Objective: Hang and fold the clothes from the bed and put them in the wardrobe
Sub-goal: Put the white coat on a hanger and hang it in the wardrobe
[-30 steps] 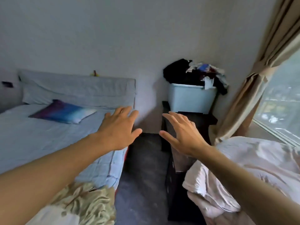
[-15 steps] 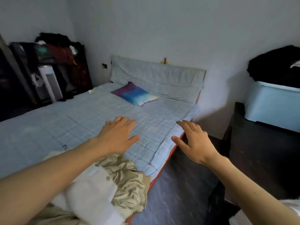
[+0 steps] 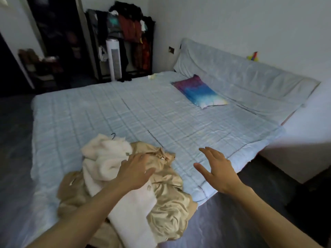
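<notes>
Surface: a bed (image 3: 125,113) under a pale blue checked sheet, seen from its near corner; dark floor (image 3: 223,221) runs along its right side.
Room: white walls; a purple-and-blue pillow (image 3: 198,92) lies before the covered headboard (image 3: 241,76); beyond the far side stands a dark clothes rack (image 3: 125,33) hung with garments, with a white tower unit (image 3: 113,59) in front of it.
Clothes: a pile at the near corner of the bed, made up of a cream fleece garment (image 3: 105,154), a beige satin garment (image 3: 166,203) and a white cloth (image 3: 132,212); a hanger hook (image 3: 113,135) shows at its far edge.
Left hand (image 3: 136,172): fingers extended, holding nothing, over the middle of the pile; contact cannot be told.
Right hand (image 3: 216,169): fingers spread wide, empty, above bare sheet just right of the pile.
Change: half a second ago the left hand was over bare sheet beyond the pile; the view has swung left, bringing in the whole pile.
</notes>
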A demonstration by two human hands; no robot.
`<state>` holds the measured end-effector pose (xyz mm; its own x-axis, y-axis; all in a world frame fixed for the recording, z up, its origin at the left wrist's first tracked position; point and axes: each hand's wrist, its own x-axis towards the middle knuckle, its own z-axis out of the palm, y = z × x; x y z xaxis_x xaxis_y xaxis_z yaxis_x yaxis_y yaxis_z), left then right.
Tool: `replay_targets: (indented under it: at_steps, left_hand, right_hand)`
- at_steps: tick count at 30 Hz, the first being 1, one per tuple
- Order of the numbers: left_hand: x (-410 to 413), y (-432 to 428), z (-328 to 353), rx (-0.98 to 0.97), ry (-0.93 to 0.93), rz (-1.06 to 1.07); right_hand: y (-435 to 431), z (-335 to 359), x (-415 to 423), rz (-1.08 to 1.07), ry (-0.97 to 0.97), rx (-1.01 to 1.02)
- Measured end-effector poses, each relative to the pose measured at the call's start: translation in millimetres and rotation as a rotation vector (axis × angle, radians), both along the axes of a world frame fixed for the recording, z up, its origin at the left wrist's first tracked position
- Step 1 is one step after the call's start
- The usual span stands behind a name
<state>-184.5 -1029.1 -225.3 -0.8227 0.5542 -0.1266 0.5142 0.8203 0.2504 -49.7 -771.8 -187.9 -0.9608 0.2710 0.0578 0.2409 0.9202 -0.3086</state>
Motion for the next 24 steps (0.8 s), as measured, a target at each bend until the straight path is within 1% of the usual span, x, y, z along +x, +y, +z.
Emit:
replay_targets:
  at_steps: [5, 10, 14, 16, 21, 24]
  left_hand:
    - [-36, -33, -12, -0.027, -0.032, 0.178]
    - [-55, -40, -16, -0.086, -0.029, 0.272]
    - [-61, -29, -16, -0.176, -0.004, 0.368]
    - [-61, -17, -18, -0.203, -0.028, 0.411]
    - [-69, 13, -7, -0.19, 0.011, 0.512]
    - [-65, 17, -4, -0.152, 0.036, 0.577]
  right_hand:
    - [-3, -23, -71, 0.115, -0.008, -0.026]
    - [-12, -43, -126, 0.29, -0.027, -0.102]
    - [-4, -63, -169, 0.39, -0.042, -0.179]
    - [7, -72, -188, 0.445, -0.071, -0.203]
    - [23, -68, -245, 0.569, -0.077, -0.229]
    - [14, -66, -262, 0.625, -0.09, -0.292]
